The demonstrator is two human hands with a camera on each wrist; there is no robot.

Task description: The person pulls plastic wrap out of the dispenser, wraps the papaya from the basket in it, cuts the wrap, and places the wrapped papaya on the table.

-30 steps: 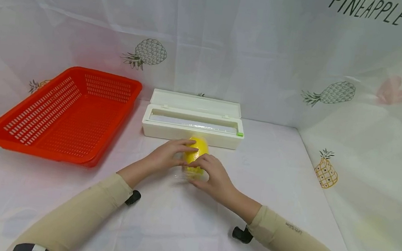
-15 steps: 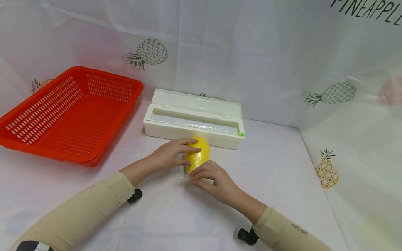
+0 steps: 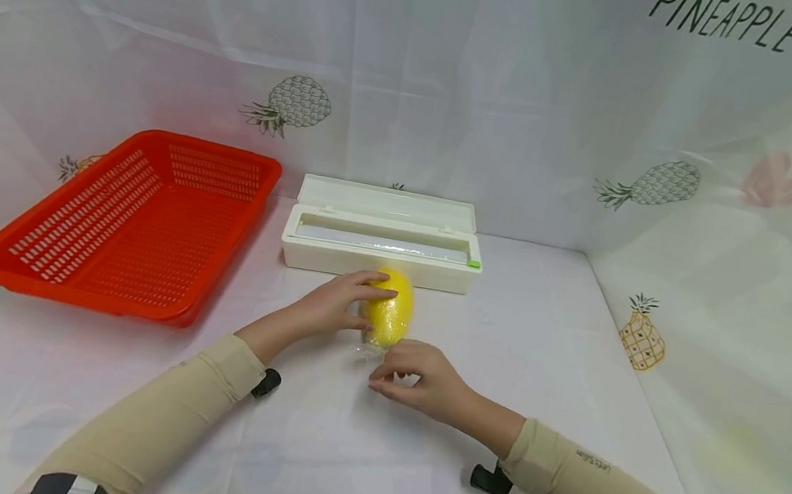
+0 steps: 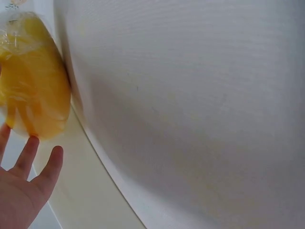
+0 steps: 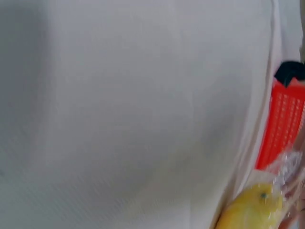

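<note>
A yellow oval fruit (image 3: 392, 309), shaped like a mango, lies on the cloth-covered table with clear cling film around it. A loose, crumpled tail of cling film (image 3: 370, 351) trails from its near end and shows as shiny creases in the right wrist view. My left hand (image 3: 333, 305) rests on the fruit's left side, its fingers fairly straight and spread. In the left wrist view, fingertips (image 4: 31, 142) touch the wrapped fruit. My right hand (image 3: 424, 378) is just below the fruit, fingers bent and fingertips together, seeming to pinch the film's end; the transparent film there is hard to see.
Directly behind the fruit stands a white cling film dispenser (image 3: 379, 263), its lid (image 3: 386, 203) raised and a roll inside. A red plastic basket (image 3: 137, 240) sits at the left. White pineapple-print cloth (image 3: 456, 122) rises at the back and right.
My right hand has drawn back from the fruit's near end toward the person, uncovering more of the yellow surface. My left hand has stayed on the fruit almost unmoved.
</note>
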